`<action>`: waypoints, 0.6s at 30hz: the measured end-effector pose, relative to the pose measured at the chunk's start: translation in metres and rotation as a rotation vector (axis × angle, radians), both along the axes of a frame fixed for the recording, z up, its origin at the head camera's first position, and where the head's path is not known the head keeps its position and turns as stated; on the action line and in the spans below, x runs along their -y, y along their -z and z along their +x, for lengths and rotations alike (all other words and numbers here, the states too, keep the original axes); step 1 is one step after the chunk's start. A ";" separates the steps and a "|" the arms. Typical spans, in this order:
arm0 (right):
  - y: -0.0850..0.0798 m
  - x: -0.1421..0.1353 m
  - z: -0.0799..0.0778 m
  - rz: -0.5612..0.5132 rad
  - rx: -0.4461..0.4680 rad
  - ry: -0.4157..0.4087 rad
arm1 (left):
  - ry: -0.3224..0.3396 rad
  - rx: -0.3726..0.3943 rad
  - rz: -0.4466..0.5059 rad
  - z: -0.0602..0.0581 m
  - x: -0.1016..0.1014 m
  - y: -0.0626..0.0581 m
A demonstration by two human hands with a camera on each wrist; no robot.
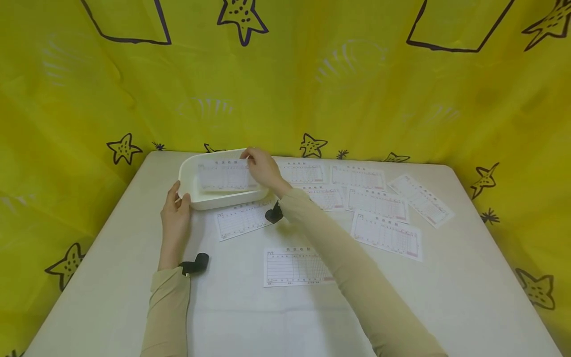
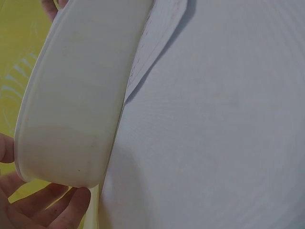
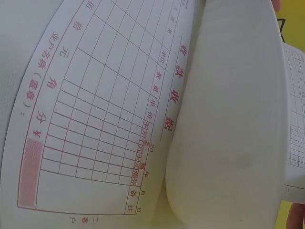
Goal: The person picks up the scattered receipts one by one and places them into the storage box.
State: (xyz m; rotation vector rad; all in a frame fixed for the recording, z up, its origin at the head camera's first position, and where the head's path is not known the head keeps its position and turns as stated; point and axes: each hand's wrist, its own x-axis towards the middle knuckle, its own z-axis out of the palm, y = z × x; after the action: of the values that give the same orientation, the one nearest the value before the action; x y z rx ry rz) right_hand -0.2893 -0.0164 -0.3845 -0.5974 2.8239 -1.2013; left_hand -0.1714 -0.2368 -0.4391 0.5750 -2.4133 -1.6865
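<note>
A white plastic basin point(image 1: 223, 202) with rounded corners stands near the table's far edge, left of the middle. My left hand point(image 1: 176, 210) grips its left end; in the left wrist view the fingers point(image 2: 71, 210) lie against the basin's outer wall point(image 2: 81, 114). Over the basin's inside, my right hand point(image 1: 266, 171) pinches a printed receipt slip point(image 1: 225, 176) at its right end. The right wrist view shows part of that slip point(image 3: 295, 119) beyond the basin's rim. Another receipt point(image 1: 243, 221) lies at the basin's near side, partly covered.
Several more receipts are spread on the white table point(image 1: 232, 317): one point(image 1: 290, 267) near the middle, partly under my right forearm, and others point(image 1: 387, 235) to the right, some overlapping. A yellow curtain point(image 1: 285, 99) with drawn stars hangs behind the table.
</note>
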 end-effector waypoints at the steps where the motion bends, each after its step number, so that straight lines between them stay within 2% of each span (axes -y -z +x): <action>1: 0.001 0.001 0.001 0.011 0.007 -0.002 | -0.001 -0.001 -0.002 0.000 0.000 0.000; 9: 0.003 0.005 0.006 0.087 0.019 -0.013 | -0.003 -0.005 -0.012 -0.001 0.001 0.000; 18: 0.009 0.002 0.004 0.132 -0.020 -0.056 | -0.005 0.001 -0.012 -0.001 0.000 -0.001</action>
State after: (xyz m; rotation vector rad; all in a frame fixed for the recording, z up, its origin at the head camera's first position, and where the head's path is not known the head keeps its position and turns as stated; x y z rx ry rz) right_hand -0.2849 -0.0187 -0.3938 -0.6790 2.8539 -0.9961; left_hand -0.1722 -0.2373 -0.4383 0.5804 -2.4190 -1.6686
